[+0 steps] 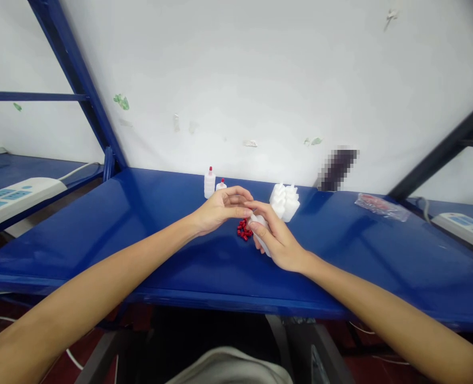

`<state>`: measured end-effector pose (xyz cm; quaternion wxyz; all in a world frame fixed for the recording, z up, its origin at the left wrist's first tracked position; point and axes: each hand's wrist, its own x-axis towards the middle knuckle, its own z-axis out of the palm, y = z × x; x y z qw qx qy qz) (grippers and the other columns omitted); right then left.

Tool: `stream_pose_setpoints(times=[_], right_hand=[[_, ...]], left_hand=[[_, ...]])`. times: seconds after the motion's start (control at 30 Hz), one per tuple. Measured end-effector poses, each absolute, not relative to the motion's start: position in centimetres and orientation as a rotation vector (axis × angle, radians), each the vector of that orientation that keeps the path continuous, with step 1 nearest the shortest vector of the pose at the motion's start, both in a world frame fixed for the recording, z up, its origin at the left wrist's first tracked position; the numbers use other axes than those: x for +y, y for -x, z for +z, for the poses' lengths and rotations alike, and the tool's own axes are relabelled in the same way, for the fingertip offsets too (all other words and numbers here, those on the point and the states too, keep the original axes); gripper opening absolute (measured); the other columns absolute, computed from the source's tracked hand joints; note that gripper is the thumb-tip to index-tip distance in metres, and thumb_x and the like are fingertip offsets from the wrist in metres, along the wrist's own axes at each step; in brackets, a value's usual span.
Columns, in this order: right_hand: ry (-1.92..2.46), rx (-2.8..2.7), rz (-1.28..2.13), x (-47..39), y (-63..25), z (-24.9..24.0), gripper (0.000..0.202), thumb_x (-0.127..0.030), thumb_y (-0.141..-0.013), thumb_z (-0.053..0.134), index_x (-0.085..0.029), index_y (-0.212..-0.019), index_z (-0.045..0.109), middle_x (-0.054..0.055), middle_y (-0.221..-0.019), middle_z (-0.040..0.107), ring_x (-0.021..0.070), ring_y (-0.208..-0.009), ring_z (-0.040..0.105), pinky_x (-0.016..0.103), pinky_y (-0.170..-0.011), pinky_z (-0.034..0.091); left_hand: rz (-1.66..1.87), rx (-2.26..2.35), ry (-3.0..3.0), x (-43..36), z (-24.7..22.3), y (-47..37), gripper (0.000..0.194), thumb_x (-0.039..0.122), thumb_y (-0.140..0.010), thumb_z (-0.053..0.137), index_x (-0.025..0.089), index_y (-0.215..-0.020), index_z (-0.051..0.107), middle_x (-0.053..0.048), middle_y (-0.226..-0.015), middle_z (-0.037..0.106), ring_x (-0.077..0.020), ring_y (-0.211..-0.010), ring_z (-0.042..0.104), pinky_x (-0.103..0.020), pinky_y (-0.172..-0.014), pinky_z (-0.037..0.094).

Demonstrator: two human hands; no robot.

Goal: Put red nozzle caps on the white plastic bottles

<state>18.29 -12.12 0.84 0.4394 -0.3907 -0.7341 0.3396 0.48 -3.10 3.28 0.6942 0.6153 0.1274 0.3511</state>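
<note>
My right hand (280,242) is wrapped round a white plastic bottle (261,220), which leans with its neck toward my left hand (225,208). The fingers of my left hand bend together at the bottle's neck; whatever lies between their tips is too small to make out. Just below the hands, a small pile of red caps (243,231) rests on the blue table (172,256). Behind my left hand stand two white bottles with red tips, one taller (210,184) and one mostly hidden (221,184). A cluster of white bottles (284,201) without red tips stands beyond my right hand.
A clear plastic bag (383,206) with something red inside lies at the back right. Power strips sit on side surfaces at the left (22,197) and right (466,226). Blue metal frame bars (80,80) rise at both sides before a white wall.
</note>
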Motion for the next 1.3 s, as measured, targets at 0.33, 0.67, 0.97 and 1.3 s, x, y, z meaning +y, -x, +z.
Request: stream_pose_setpoints(times=[0.33,0.67,0.97,1.3], right_hand=[[0.994,-1.836,0.823,-12.0,-18.3,1.0,0.031,-0.039,-0.102,0.048,-0.028,-0.130,0.044,-0.005,-0.072,0.052,0.0100,-0.049,0.052,0.024,-0.045,0.044],[0.999,-2.043,0.531,-11.9,-18.4,1.6,0.033,-0.017,-0.093,0.050,-0.025,-0.124,0.043,0.005,-0.110,0.059,0.0198,-0.093,0.062,0.037,-0.083,0.051],[0.958,-1.991,0.509,-11.7,-18.2,0.9,0.043,-0.018,-0.093,0.052,-0.026,-0.132,0.036,0.006,-0.113,0.059,0.0203,-0.095,0.062,0.038,-0.085,0.051],[1.058,-1.981,0.593,-11.9,-17.9,1.1,0.059,-0.022,-0.095,0.052,-0.028,-0.148,0.027,0.000,-0.086,0.054,0.0171,-0.070,0.056,0.036,-0.070,0.050]], left_hand=[[0.762,0.300,-1.395,-3.0,2.8,-0.7,0.032,0.020,-0.069,0.085,0.014,-0.092,0.062,-0.002,-0.086,0.068,-0.0112,-0.080,0.064,-0.025,-0.076,0.048],[0.650,0.347,-1.604,-3.3,2.4,-0.4,0.024,0.030,-0.077,0.079,0.014,-0.086,0.065,-0.003,-0.086,0.065,-0.0132,-0.083,0.061,-0.027,-0.077,0.046],[0.697,0.313,-1.666,-3.1,2.3,-0.5,0.024,0.032,-0.074,0.080,0.014,-0.083,0.066,-0.003,-0.087,0.065,-0.0147,-0.085,0.061,-0.029,-0.079,0.047],[1.324,0.694,-1.551,0.7,3.8,1.2,0.033,0.041,-0.079,0.074,0.016,-0.098,0.064,0.004,-0.060,0.058,-0.0061,-0.044,0.050,-0.019,-0.044,0.036]])
